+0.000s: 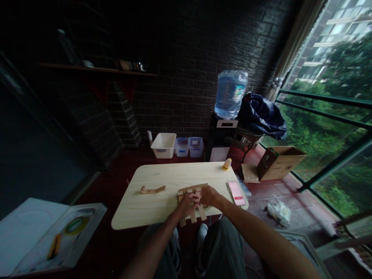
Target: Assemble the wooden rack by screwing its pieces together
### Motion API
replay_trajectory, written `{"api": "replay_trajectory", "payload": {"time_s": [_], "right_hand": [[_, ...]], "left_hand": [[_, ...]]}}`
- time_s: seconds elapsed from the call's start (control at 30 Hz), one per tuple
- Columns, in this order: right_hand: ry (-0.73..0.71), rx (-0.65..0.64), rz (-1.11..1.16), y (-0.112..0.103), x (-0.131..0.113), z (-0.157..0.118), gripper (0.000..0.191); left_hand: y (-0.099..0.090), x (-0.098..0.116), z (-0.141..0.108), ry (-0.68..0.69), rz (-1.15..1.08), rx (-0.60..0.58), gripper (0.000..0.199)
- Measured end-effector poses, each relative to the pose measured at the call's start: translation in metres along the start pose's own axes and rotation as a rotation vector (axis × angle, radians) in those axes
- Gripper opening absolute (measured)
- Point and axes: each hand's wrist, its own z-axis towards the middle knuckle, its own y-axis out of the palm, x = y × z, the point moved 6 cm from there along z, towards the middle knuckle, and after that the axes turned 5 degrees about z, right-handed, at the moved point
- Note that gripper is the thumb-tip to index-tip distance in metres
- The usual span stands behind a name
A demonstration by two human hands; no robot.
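A slatted piece of light brown wood or cardboard (194, 217) lies at the front edge of the table, with several strips reaching past the edge. Over its left part rests my left hand (187, 204), its fingers bent and pressed together on the strips. My right hand (211, 195) is curled closed at the upper right of the slatted piece, fingertips close to those of the left. What sits between the fingers is too small and covered to make out. To the left, an angled brown piece (153, 190) lies apart from both hands.
The pale table (128, 207) also bears a small yellow-based bottle (227, 164) and a pink-screened phone (236, 192). An open case (94, 217) with an orange-handled tool stands left. Bins (164, 146), a water dispenser (223, 135) and a cardboard box (274, 164) stand beyond.
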Motion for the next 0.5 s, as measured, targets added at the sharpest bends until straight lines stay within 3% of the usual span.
{"api": "replay_trajectory", "payload": {"time_s": [0.13,0.27,0.5], "right_hand": [[-0.11,-0.16,0.009,-0.007,-0.009,-0.01,0.025],[-0.124,-0.124,-0.052,-0.01,-0.014,-0.013,0.026],[-0.157,-0.052,-0.122,0.006,-0.022,0.003,0.023]], "left_hand": [[-0.007,0.012,0.0,0.001,0.018,-0.004,0.015],[-0.009,0.016,0.001,-0.01,0.075,-0.058,0.016],[-0.004,0.01,0.002,-0.034,0.126,-0.079,0.011]]}}
